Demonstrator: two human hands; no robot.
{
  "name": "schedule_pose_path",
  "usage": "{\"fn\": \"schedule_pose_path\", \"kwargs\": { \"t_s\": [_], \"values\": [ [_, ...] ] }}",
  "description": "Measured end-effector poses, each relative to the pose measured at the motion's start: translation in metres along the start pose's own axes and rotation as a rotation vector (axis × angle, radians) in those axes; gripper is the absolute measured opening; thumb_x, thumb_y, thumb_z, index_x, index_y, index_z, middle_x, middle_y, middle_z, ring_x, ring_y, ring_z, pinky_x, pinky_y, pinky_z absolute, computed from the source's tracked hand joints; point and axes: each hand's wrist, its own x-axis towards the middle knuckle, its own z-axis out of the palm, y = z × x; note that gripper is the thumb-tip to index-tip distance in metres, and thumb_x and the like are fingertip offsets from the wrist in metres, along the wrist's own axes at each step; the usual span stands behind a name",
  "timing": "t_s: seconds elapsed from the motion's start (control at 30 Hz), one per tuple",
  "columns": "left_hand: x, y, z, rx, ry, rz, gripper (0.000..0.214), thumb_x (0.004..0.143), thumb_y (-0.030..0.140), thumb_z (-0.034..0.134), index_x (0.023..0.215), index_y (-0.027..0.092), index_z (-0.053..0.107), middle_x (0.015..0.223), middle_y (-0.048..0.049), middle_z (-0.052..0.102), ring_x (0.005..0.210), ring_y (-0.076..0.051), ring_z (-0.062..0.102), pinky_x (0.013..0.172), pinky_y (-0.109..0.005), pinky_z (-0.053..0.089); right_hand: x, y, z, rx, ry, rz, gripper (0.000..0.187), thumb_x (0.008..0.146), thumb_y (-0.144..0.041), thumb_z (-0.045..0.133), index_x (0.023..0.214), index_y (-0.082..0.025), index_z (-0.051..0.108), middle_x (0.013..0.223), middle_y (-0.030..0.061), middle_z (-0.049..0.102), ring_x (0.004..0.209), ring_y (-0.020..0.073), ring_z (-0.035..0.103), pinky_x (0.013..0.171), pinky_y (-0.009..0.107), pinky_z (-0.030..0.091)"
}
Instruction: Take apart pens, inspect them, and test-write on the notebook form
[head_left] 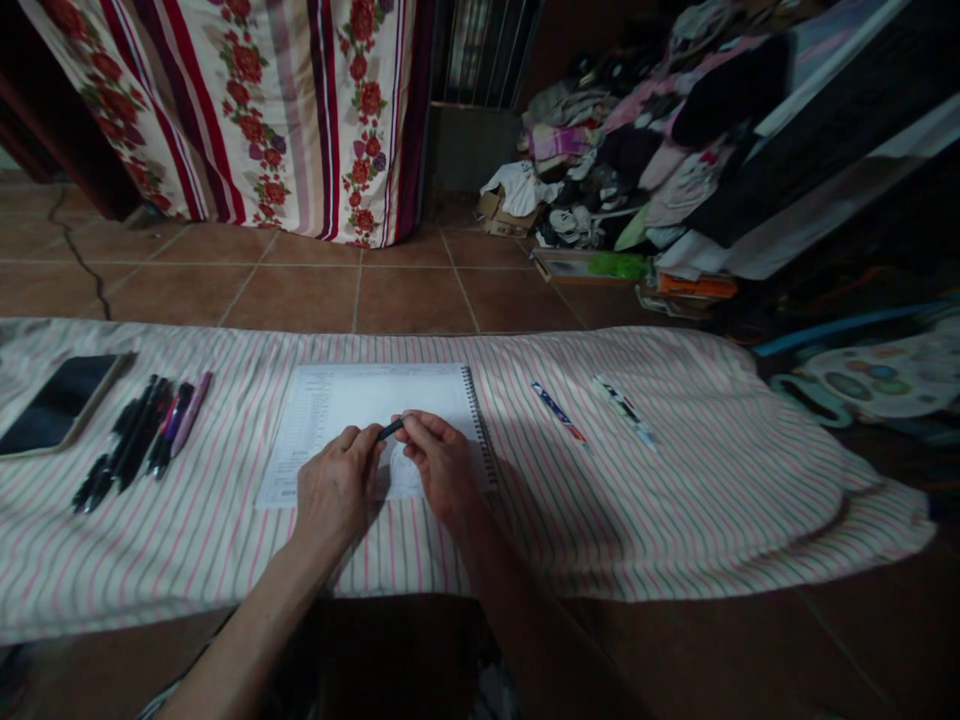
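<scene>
Fingers (411, 428) of both hands pinched shut on dark pen (390, 430), one end each. L hand (337, 490) grips lower-left end w/ thumb + forefinger; R hand (442, 465) grips upper-right end, fingertips curled over it. Pen bridges gap btwn hands, only short mid section visible. Long axis runs left-right, tilted slightly, right end a bit higher/farther from camera. Can't tell which end is tip vs cap, both hidden in fingers. Both hands equally on it, neither nearer.

Pen held just above notebook (352, 410), over lower-right part of page, near spiral binding on right edge. Can't tell if touching paper. Notebook open flat, faint printed form on page, text too small to read.

Notebook on striped cloth (675, 500) spread over tiled floor (300, 290). Left: row of pens (142, 435), mostly dark, one pinkish, lying near parallel; phone (64, 400) further left, screen dark. Right, well apart: blue pen (559, 412), then white pen (624, 408). Far right off cloth: paint palette (889, 375). Back: floral curtain (285, 110), clothes pile (645, 130).
</scene>
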Motion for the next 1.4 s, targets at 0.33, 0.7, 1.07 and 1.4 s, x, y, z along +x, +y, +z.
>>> {"fn": "schedule_pose_path", "kwargs": {
  "t_s": [0.33,0.7,1.07,1.4],
  "values": [
    [0.004,0.017,0.000,0.053,-0.040,-0.048,0.031,0.095,0.028,0.030,0.110,0.019,0.056,0.090,-0.0044,0.065,0.076,-0.019,0.062,0.054,-0.028,0.037,-0.002,-0.010,-0.004,0.077,-0.096,0.021,0.030,0.065,-0.033,0.073,0.090,-0.017,0.065,0.088,0.0066,0.071,0.072,0.0115,0.065,0.066,0.022,0.052],
    [0.009,0.014,0.014,0.070,0.113,0.168,0.026,0.091,0.021,0.038,0.105,0.014,0.059,0.079,-0.0058,0.062,0.078,-0.022,0.056,0.068,-0.031,0.042,0.000,-0.013,-0.016,0.008,-0.014,-0.039,0.029,0.059,-0.036,0.077,0.075,-0.015,0.064,0.074,0.0016,0.065,0.068,0.0107,0.062,0.062,0.022,0.049],
    [0.015,0.016,0.015,-0.001,0.105,0.191,0.025,0.089,0.017,0.037,0.099,0.014,0.059,0.079,-0.0065,0.062,0.078,-0.022,0.055,0.068,-0.033,0.044,0.001,-0.022,-0.020,-0.122,0.010,-0.049,0.028,0.059,-0.036,0.075,0.078,-0.015,0.069,0.073,0.0011,0.064,0.067,0.0103,0.059,0.063,0.023,0.047],
    [0.015,0.010,0.006,0.048,0.115,0.161,0.024,0.090,0.018,0.038,0.100,0.014,0.059,0.078,-0.0065,0.062,0.079,-0.023,0.055,0.069,-0.033,0.044,0.001,-0.019,-0.020,-0.070,-0.041,-0.017,0.042,0.062,-0.040,0.075,0.095,-0.017,0.062,0.087,0.0030,0.067,0.071,0.0134,0.066,0.062,0.024,0.049]
  ]
}}
